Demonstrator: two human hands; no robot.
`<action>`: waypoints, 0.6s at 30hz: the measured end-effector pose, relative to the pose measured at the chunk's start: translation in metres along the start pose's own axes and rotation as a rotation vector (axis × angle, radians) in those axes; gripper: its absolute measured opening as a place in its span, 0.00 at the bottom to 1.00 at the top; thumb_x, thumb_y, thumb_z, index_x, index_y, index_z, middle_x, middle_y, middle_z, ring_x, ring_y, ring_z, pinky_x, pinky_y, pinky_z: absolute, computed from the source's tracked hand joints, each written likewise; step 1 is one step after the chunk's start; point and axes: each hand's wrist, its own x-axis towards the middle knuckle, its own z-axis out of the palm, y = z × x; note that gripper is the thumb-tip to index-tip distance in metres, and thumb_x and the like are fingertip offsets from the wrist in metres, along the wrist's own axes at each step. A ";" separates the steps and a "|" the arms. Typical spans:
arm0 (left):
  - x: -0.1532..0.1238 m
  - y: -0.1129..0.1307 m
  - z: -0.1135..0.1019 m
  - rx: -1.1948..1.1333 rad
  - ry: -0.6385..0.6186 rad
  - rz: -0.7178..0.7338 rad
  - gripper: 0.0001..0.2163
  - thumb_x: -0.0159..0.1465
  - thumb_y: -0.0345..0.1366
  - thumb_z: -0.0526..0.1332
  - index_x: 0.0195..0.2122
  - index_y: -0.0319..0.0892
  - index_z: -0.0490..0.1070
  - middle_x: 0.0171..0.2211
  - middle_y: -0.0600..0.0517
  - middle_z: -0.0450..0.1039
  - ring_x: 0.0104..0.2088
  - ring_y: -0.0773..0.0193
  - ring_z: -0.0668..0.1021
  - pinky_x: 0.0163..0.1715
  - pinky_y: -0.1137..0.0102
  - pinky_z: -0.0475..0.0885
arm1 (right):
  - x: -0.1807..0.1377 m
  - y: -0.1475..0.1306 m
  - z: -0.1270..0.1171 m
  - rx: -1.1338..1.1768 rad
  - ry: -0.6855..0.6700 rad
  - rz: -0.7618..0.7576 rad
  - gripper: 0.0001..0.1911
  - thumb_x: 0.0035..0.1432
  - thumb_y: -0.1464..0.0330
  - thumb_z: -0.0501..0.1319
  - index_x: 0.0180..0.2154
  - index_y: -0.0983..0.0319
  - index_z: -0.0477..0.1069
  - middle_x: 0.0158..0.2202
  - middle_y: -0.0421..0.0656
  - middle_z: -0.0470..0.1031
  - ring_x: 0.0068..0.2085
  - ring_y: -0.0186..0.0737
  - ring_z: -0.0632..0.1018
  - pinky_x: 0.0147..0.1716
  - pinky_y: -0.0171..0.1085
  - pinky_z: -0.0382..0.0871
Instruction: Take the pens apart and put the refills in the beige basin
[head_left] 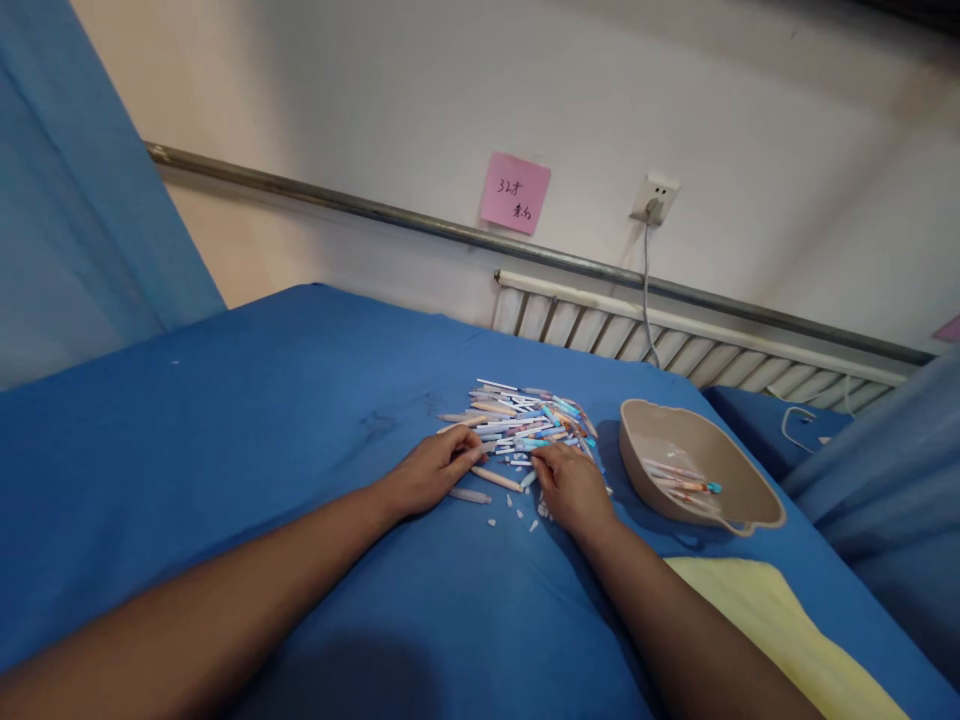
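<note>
A heap of pen parts (525,425), with barrels, white refills and caps in pale orange, grey and light blue, lies on the blue cloth. At its left edge my left hand (435,468) has thumb and forefinger pinched together; whatever is between them is too small to name. My right hand (576,488) rests on the near right side of the heap with its fingers curled closed, and their tips hide what they grip. Between the hands lie a pale orange barrel (499,480) and several small white tips (534,525). A grey barrel (470,496) is just below my left fingertips.
To the right stands a beige plastic basin (739,480) with several pens (682,482) inside. A yellow cloth (787,625) lies nearer, beside my right forearm. Behind the blue-covered table (247,400) are a radiator (592,320), a metal rail and a plugged-in cable (647,285).
</note>
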 end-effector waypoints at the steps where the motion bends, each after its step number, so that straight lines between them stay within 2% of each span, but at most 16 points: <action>1: 0.000 -0.002 0.000 -0.031 0.007 -0.003 0.13 0.65 0.45 0.51 0.37 0.42 0.67 0.34 0.52 0.74 0.34 0.62 0.74 0.32 0.70 0.66 | 0.004 -0.001 -0.002 -0.024 -0.017 0.001 0.12 0.62 0.67 0.53 0.41 0.59 0.74 0.40 0.46 0.77 0.43 0.43 0.75 0.44 0.38 0.63; 6: -0.001 -0.012 0.000 -0.161 0.057 -0.010 0.11 0.64 0.43 0.52 0.37 0.42 0.66 0.36 0.51 0.76 0.37 0.60 0.77 0.34 0.70 0.68 | 0.024 -0.012 -0.019 -0.239 -0.183 0.030 0.17 0.65 0.65 0.47 0.38 0.60 0.74 0.36 0.47 0.78 0.39 0.42 0.77 0.41 0.37 0.62; 10: -0.001 -0.017 0.002 -0.185 0.074 -0.009 0.09 0.63 0.42 0.53 0.36 0.42 0.66 0.36 0.51 0.77 0.38 0.60 0.77 0.35 0.70 0.69 | 0.034 -0.018 -0.027 -0.370 -0.313 0.043 0.17 0.64 0.63 0.47 0.41 0.58 0.73 0.37 0.48 0.78 0.39 0.44 0.77 0.37 0.37 0.64; 13: -0.001 -0.019 0.003 -0.206 0.103 -0.014 0.09 0.62 0.42 0.53 0.36 0.42 0.66 0.36 0.51 0.77 0.39 0.59 0.78 0.36 0.70 0.69 | 0.038 -0.021 -0.027 -0.451 -0.385 -0.050 0.15 0.63 0.64 0.49 0.43 0.58 0.72 0.39 0.48 0.77 0.42 0.45 0.76 0.39 0.38 0.65; 18: -0.001 -0.019 0.001 -0.199 0.144 -0.042 0.10 0.61 0.43 0.54 0.35 0.42 0.66 0.36 0.51 0.78 0.38 0.60 0.77 0.36 0.70 0.69 | 0.045 -0.027 -0.026 -0.529 -0.450 -0.177 0.14 0.58 0.73 0.51 0.44 0.62 0.71 0.43 0.52 0.75 0.41 0.46 0.77 0.40 0.40 0.66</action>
